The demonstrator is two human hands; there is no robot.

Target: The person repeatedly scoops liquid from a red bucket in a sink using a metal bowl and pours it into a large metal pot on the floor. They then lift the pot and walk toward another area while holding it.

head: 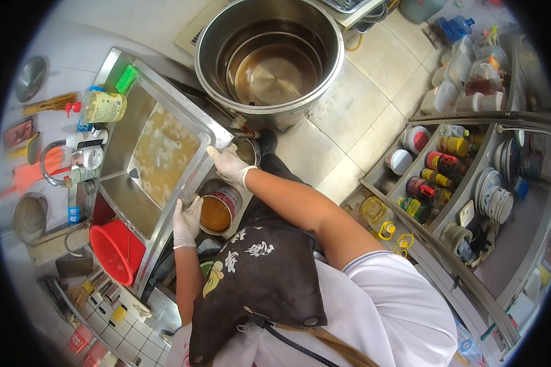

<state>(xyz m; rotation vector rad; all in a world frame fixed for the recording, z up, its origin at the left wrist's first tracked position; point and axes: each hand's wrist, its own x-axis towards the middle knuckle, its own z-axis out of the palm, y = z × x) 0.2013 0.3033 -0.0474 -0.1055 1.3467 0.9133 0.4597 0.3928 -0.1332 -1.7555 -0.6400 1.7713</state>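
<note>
My right hand (230,161), in a whitish glove, rests on the front rim of a stainless steel sink (171,180), near its upper corner. Lower down the same rim is my gloved left hand (187,222), fingers apart and touching the edge. Cloudy brownish water (158,156) with patches of foam stands in the basin. Just below and between my hands, a large tin can (229,198) contains an orange-brown substance (215,214). Neither hand appears to grip an object. The undersides of the fingers are partly hidden.
A big steel pot (275,59) with shallow liquid stands beyond the sink's corner. A red bucket (118,252) adjoins the sink. Dish soap (103,107) and a curved faucet (50,158) line its back. Shelves (459,169) with bottles and bowls are at the right, near oil jugs (376,211).
</note>
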